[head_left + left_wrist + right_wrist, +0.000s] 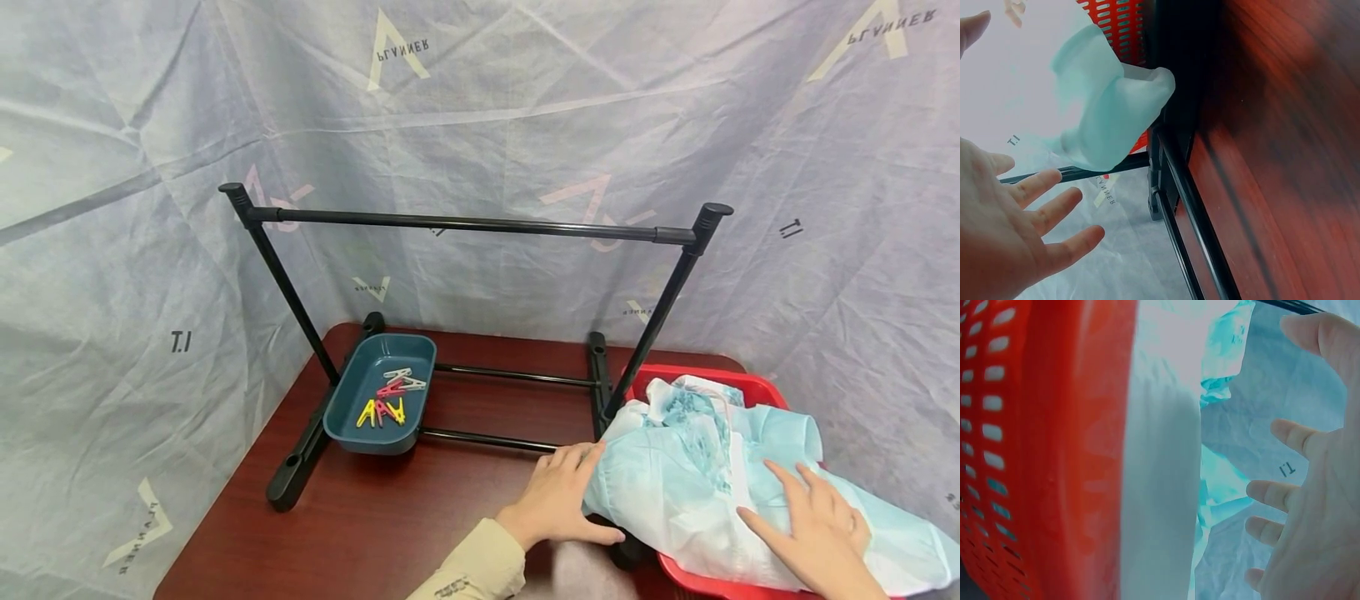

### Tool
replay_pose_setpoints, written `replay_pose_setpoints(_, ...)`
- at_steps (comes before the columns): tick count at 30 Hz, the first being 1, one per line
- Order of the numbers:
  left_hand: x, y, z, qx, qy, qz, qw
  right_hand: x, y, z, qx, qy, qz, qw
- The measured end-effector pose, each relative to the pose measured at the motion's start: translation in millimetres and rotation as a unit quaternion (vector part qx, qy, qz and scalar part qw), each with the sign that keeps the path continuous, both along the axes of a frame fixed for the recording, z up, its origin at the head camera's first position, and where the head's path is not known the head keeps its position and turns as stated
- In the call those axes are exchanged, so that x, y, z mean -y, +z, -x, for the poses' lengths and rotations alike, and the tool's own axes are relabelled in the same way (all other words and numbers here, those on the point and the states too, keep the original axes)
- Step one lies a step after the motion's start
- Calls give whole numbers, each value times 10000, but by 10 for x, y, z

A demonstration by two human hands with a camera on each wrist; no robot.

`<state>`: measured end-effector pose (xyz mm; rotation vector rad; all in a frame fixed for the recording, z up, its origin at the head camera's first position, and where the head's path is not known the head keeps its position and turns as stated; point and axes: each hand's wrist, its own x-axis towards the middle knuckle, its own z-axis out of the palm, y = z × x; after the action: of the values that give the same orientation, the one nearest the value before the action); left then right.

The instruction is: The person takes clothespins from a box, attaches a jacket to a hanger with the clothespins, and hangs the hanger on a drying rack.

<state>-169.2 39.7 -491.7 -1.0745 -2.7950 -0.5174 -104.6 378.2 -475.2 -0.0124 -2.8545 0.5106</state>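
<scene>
A light blue and white garment of thin cloth (660, 467) lies bunched in the red plastic basket (757, 387), part of it spilling over the right rim. Beside the garment's left edge is my left hand (557, 498), its fingers spread. The left wrist view shows that hand (1016, 231) palm up to the camera, a fold of pale blue cloth (1104, 106) beyond the fingertips. Over the right part of the garment hovers my right hand (821, 521), fingers apart. In the right wrist view this hand (1310, 469) holds nothing, and the basket's perforated wall (1047, 456) stands opposite.
A black rack with a top bar (465, 222) stands on the dark red table (465, 500). A blue tray (348, 417) with several yellow, pink and white clothespins (381, 412) rests on its left base. The basket sits by the right leg (652, 317). Grey sheeting (480, 150) hangs behind.
</scene>
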Motion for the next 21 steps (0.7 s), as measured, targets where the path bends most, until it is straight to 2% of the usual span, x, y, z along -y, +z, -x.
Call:
replay_pose_setpoints(9,-79,17,29,-72,22,-30,10000,-83,17,0,67,-176,-73,9998)
replay_pose_setpoints(21,-134,0,61,-69,18,129,9999,-185,-8,-38,241,-261,110,9993)
